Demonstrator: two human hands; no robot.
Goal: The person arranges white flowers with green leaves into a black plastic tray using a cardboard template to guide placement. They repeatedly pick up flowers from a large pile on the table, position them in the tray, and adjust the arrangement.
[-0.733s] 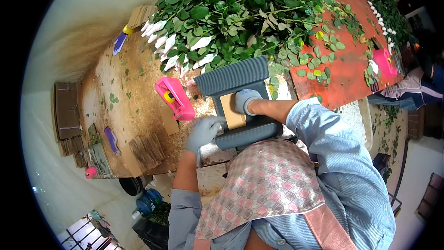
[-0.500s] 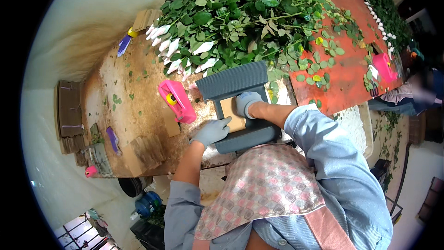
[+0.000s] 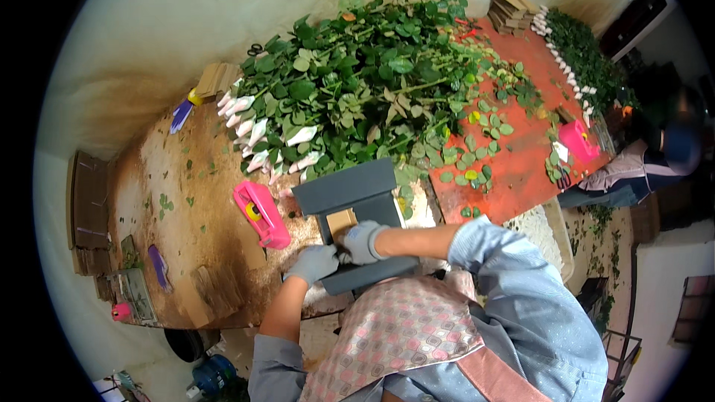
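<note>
In front of me stands a dark grey tray-like stand (image 3: 346, 186) with a raised, ribbed far panel and a lower near panel. A brown piece of cardboard (image 3: 341, 220) lies in its middle, its near part hidden by my hands. Both hands wear grey gloves. My right hand (image 3: 363, 242) has its fingers curled onto the near part of the cardboard. Close beside it, my left hand (image 3: 313, 263) is closed at the cardboard's near left edge; its fingertips are partly hidden. Left of the stand sits a pink tape dispenser (image 3: 262, 216).
Beyond the stand lies a big heap of leafy stems (image 3: 357, 89) with white-wrapped heads (image 3: 249, 130). Cardboard stacks (image 3: 216, 290) lie on the left of the wooden table. Loose leaves cover the red tabletop (image 3: 514, 179). A person (image 3: 625, 167) stands at the far right.
My right hand has moved toward me over the cardboard and closer to my left hand. Less of the cardboard shows now. The whole view has shifted, with the table sitting lower.
</note>
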